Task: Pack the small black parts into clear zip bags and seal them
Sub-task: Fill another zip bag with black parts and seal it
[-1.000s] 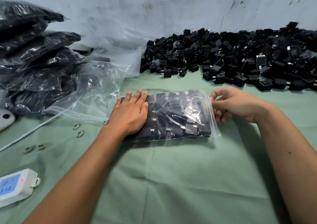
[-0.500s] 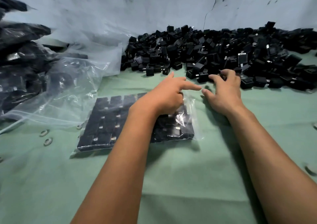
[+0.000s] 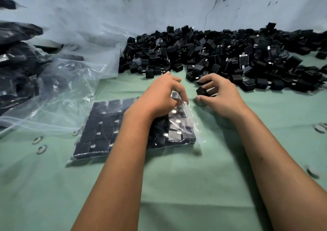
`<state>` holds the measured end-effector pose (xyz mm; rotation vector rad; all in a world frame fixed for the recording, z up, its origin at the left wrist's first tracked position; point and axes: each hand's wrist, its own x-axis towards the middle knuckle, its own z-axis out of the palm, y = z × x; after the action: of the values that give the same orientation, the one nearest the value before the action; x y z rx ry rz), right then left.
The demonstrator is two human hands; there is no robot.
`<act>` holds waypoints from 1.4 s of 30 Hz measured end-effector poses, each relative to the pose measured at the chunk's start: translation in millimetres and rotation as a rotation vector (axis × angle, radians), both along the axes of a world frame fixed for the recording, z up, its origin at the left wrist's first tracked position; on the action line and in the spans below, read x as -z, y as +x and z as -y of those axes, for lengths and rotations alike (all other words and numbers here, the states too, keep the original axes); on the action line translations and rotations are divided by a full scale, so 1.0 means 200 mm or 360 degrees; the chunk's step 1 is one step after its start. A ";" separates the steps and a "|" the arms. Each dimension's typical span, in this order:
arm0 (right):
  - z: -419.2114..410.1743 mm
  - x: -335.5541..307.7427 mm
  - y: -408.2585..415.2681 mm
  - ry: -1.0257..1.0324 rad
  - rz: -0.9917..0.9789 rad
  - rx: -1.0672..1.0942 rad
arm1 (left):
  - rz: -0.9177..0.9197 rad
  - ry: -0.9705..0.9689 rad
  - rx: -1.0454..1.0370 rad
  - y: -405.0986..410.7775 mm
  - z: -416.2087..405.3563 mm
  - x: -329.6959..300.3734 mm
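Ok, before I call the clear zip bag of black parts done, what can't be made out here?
- Head view: the clear zip bag's mouth lies under the left hand, so its seal cannot be told.
- Head view: the right hand curls over a small black part; how many it holds is hidden.
- Head view: the stacked dark filled bags are blurred and cut off by the left edge.

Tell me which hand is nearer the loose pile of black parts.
Right. The right hand reaches the front edge of the pile of black parts, holding one; the left hand sits back at the filled bag.
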<state>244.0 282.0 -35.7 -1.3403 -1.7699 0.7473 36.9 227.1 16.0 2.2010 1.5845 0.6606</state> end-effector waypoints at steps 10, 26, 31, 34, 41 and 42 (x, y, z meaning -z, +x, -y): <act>0.05 -0.04 -0.02 -0.0284 -0.0256 -0.0677 | 0.0035 0.0234 -0.0075 -0.04 0.00 -0.02; 0.07 -0.02 -0.12 -0.0419 -0.0555 -0.0474 | 0.0116 0.0345 -0.0075 -0.04 -0.01 -0.01; 0.09 -0.04 -0.14 -0.0426 -0.0622 -0.0547 | 0.0125 0.0346 -0.0064 -0.04 -0.01 -0.02; 0.09 -0.05 -0.14 -0.0439 -0.0597 -0.0615 | 0.0152 0.0333 -0.0072 -0.05 0.00 -0.02; 0.09 -0.06 -0.09 -0.0647 -0.0481 -0.0893 | 0.0171 0.0300 -0.0075 -0.05 0.00 -0.02; 0.09 -0.07 -0.09 -0.0686 -0.0509 -0.0920 | 0.0175 0.0304 -0.0077 -0.05 0.00 -0.02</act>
<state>226.1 263.7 -22.1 -0.8781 -1.7982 1.6380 26.9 226.9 20.1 2.2212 1.5809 0.9665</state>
